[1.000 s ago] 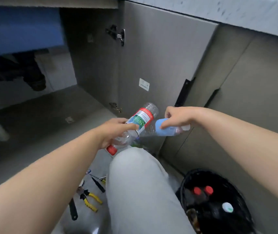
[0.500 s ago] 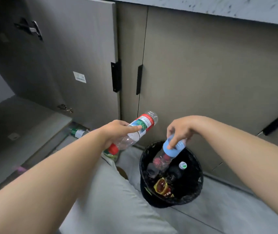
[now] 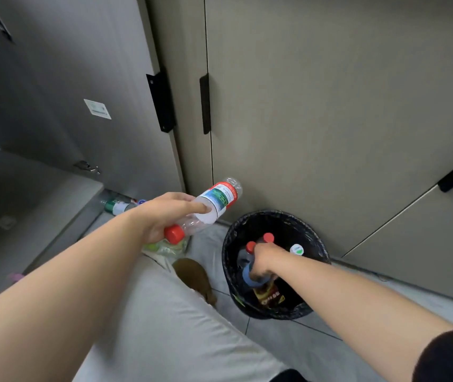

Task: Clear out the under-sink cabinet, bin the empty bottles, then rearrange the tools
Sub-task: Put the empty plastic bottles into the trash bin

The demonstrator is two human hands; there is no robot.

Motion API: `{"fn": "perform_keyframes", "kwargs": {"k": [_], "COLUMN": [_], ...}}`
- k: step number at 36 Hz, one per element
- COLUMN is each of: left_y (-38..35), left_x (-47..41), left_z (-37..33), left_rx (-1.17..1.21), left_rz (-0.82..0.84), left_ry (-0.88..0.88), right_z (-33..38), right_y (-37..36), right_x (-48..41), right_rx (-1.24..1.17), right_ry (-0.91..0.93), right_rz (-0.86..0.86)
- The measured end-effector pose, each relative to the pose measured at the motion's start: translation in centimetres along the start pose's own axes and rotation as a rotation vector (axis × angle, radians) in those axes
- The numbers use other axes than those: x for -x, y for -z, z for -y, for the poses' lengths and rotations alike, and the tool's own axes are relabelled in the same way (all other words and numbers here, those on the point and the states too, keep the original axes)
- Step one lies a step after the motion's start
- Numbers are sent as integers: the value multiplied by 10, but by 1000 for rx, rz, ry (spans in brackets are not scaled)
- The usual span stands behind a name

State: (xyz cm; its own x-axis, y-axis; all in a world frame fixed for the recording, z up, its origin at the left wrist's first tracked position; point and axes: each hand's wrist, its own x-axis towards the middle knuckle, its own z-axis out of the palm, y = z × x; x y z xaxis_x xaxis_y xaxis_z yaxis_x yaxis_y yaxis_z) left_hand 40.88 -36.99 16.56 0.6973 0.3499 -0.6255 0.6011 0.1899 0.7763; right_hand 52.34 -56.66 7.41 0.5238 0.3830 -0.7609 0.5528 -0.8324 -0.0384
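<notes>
**Q:** Where is the clear bottle (image 3: 212, 205), and how is it held?

**A:** It is in the air, tilted, above the floor and just left of the bin's rim. The left hand (image 3: 164, 216) wraps its fingers round the neck end. The red cap points toward the person and the base toward the closed doors (image 3: 330, 106).

**Q:** And the right hand (image 3: 262, 260)?

**A:** It reaches down inside the bin (image 3: 314, 245), with its fingers curled round a blue bottle (image 3: 248, 277). Other bottles lie around this one. Two red caps (image 3: 268, 237) show toward the far rim, a white-and-green cap (image 3: 297, 249) sits near the right rim, and a brown label (image 3: 269, 297) faces up at the near rim.

**Q:** What lies around them?

**A:** The black bin stands on the tiled floor (image 3: 288, 343), close to the closed doors. A green-labelled bottle (image 3: 116, 206) lies on the floor at the foot of the open door (image 3: 68, 92), beside the edge of the cabinet's base. A grey trouser leg (image 3: 164, 312) and a brown slipper (image 3: 195, 277) occupy the floor left of the bin.
</notes>
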Motion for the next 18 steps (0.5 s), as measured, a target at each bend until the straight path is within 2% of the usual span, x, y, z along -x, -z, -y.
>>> {"fn": "perform_keyframes", "kwargs": {"k": [3, 8, 18], "left_y": [-1, -4, -7], "left_x": [-2, -2, -2], "left_z": [-2, -3, -9], "left_rx": [7, -55, -52], "left_rz": [-11, -17, -83], "left_ry": [12, 22, -122], "right_z": [-2, -5, -7], "right_y": [-23, -50, -68], "right_x": [-11, -18, -20], "right_rx": [-91, -211, -270], "right_ry": [-9, 62, 138], "right_rz": [-110, -173, -142]}}
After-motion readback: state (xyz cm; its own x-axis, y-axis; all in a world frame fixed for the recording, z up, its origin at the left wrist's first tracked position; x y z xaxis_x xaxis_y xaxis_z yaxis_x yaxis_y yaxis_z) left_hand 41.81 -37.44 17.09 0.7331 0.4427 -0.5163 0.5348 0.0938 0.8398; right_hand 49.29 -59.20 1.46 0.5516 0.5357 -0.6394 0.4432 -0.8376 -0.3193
